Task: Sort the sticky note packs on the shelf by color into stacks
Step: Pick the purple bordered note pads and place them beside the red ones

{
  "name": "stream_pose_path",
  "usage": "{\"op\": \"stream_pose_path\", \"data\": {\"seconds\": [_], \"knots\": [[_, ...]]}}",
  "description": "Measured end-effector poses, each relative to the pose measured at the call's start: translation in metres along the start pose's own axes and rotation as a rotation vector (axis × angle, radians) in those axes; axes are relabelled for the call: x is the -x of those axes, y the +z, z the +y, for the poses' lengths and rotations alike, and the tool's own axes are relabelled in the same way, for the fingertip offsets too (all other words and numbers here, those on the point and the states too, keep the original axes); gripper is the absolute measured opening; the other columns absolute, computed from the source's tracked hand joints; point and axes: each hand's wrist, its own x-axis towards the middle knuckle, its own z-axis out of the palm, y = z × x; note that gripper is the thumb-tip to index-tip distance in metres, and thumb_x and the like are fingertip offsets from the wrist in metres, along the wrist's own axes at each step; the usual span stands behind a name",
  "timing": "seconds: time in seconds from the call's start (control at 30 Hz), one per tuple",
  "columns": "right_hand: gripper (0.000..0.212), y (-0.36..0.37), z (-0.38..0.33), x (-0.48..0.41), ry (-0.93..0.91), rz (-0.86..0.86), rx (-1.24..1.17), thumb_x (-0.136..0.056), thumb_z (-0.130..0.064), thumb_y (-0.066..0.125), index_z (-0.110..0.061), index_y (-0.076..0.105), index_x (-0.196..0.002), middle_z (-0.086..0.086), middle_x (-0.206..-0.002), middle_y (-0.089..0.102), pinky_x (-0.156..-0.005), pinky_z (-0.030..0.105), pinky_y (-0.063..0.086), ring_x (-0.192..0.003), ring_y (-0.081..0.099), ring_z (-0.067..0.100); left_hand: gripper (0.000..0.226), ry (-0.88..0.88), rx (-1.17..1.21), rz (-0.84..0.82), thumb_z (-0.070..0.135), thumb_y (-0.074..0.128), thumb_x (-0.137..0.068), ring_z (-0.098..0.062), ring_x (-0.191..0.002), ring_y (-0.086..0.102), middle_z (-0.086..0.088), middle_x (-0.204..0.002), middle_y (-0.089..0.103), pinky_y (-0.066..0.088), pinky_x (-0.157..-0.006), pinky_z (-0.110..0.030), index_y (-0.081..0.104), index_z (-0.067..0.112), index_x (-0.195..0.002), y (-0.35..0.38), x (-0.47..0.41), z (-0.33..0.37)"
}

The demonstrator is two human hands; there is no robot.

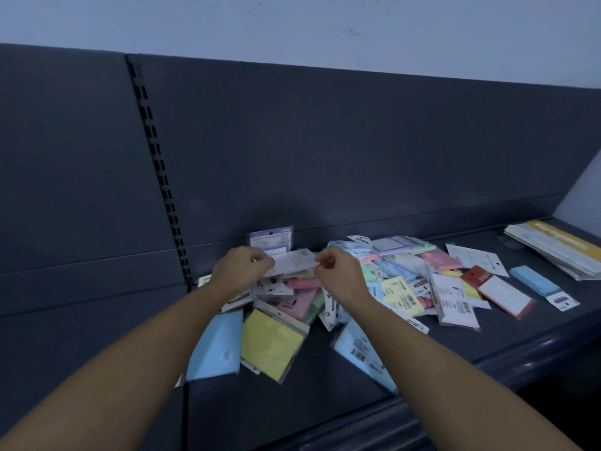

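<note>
A loose heap of sticky note packs (pixel 400 281) in pink, blue, yellow, green and white covers the dark shelf (pixel 325 379). Above the heap's left part, my left hand (pixel 240 271) and my right hand (pixel 335 271) both pinch one white pack (pixel 294 262), one at each end. A lilac pack (pixel 271 239) leans upright against the back panel just behind it. A big yellow pack (pixel 271 343) and a light blue pack (pixel 216 346) lie at the front left. Another light blue pack (pixel 361 349) lies under my right forearm.
A separate blue pack (pixel 533 281) and a white pack with an orange edge (pixel 504 296) lie to the right. A stack of white and yellow packets (pixel 559 252) sits at the far right. The slotted upright (pixel 159 170) divides the back panel. The shelf's rounded front lip (pixel 487 379) runs diagonally.
</note>
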Motion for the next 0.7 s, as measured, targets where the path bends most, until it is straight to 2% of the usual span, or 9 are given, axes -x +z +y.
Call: {"op": "stream_pose_path", "data": {"seconds": [0.07,0.13,0.2,0.23,0.33,0.4,0.47,0.57,0.7], "knots": [[0.021,0.003,-0.006,-0.011,-0.046,0.032,0.04,-0.084,-0.005,0.056,-0.009,0.064,-0.104,0.003,-0.098,0.062,-0.074,0.02,0.042,-0.087,0.056,0.013,0.012,-0.113,0.109,0.076,0.03,0.058,-0.083,-0.019,-0.078,0.058,0.002,-0.081,0.061,0.046,-0.073,-0.03,0.062,0.021,-0.076,0.0,-0.013,-0.002],[0.023,0.008,-0.012,-0.026,-0.086,0.054,0.072,-0.085,-0.006,0.056,-0.007,0.065,-0.106,0.006,-0.106,0.064,-0.084,0.026,0.045,-0.096,0.058,0.018,0.025,-0.228,0.108,0.104,0.022,0.059,-0.084,-0.02,-0.062,0.049,-0.004,-0.066,0.052,0.036,-0.058,-0.027,0.052,0.011,-0.063,0.002,-0.026,-0.008],[0.025,0.016,-0.015,-0.042,-0.081,0.038,0.099,-0.086,-0.008,0.056,-0.006,0.064,-0.11,0.008,-0.11,0.066,-0.09,0.031,0.047,-0.102,0.06,0.022,0.037,-0.299,0.079,0.096,0.017,0.059,-0.084,-0.017,-0.051,0.04,-0.004,-0.056,0.041,0.025,-0.049,-0.025,0.04,0.011,-0.053,0.008,-0.035,-0.014],[0.027,0.022,-0.015,-0.05,-0.059,0.013,0.117,-0.086,-0.009,0.057,-0.005,0.063,-0.112,0.009,-0.111,0.066,-0.09,0.033,0.047,-0.104,0.06,0.024,0.038,-0.311,0.071,0.098,0.016,0.059,-0.083,-0.017,-0.05,0.041,-0.003,-0.054,0.041,0.024,-0.047,-0.025,0.039,0.012,-0.051,0.012,-0.039,-0.017],[0.038,0.039,-0.011,-0.071,0.033,-0.063,0.145,-0.086,-0.012,0.059,-0.003,0.055,-0.123,0.014,-0.116,0.064,-0.09,0.032,0.046,-0.109,0.058,0.027,0.027,-0.305,0.043,0.146,0.014,0.059,-0.082,-0.022,-0.063,0.053,-0.002,-0.06,0.053,0.034,-0.051,-0.025,0.05,0.013,-0.056,0.022,-0.045,-0.022],[0.036,0.052,-0.007,-0.081,0.068,-0.085,0.155,-0.086,-0.013,0.059,-0.003,0.052,-0.12,0.014,-0.115,0.064,-0.085,0.032,0.046,-0.106,0.059,0.028,0.013,-0.285,0.028,0.215,0.018,0.061,-0.084,-0.023,-0.075,0.058,-0.001,-0.075,0.06,0.039,-0.06,-0.025,0.06,0.013,-0.072,0.027,-0.046,-0.025],[0.031,0.062,-0.004,-0.089,0.085,-0.088,0.19,-0.085,-0.013,0.059,-0.006,0.05,-0.114,0.013,-0.109,0.065,-0.079,0.032,0.047,-0.1,0.06,0.028,0.011,-0.257,0.004,0.286,0.024,0.062,-0.086,-0.022,-0.082,0.061,-0.001,-0.084,0.065,0.041,-0.062,-0.025,0.066,0.013,-0.085,0.029,-0.046,-0.029],[0.025,0.068,0.0,-0.096,0.105,-0.034,0.189,-0.083,-0.009,0.057,-0.008,0.048,-0.106,0.011,-0.102,0.065,-0.072,0.029,0.045,-0.093,0.06,0.027,0.016,-0.193,-0.056,0.343,0.029,0.065,-0.085,-0.02,-0.078,0.062,-0.002,-0.085,0.07,0.038,-0.058,-0.025,0.068,0.013,-0.084,0.028,-0.047,-0.032],[0.021,0.067,0.004,-0.1,0.079,0.002,0.123,-0.081,-0.007,0.061,-0.008,0.054,-0.101,0.01,-0.097,0.066,-0.074,0.029,0.046,-0.092,0.061,0.025,0.011,-0.07,-0.068,0.37,0.028,0.066,-0.084,-0.017,-0.074,0.062,0.002,-0.079,0.07,0.039,-0.057,-0.025,0.07,0.017,-0.084,0.026,-0.047,-0.034]]}}
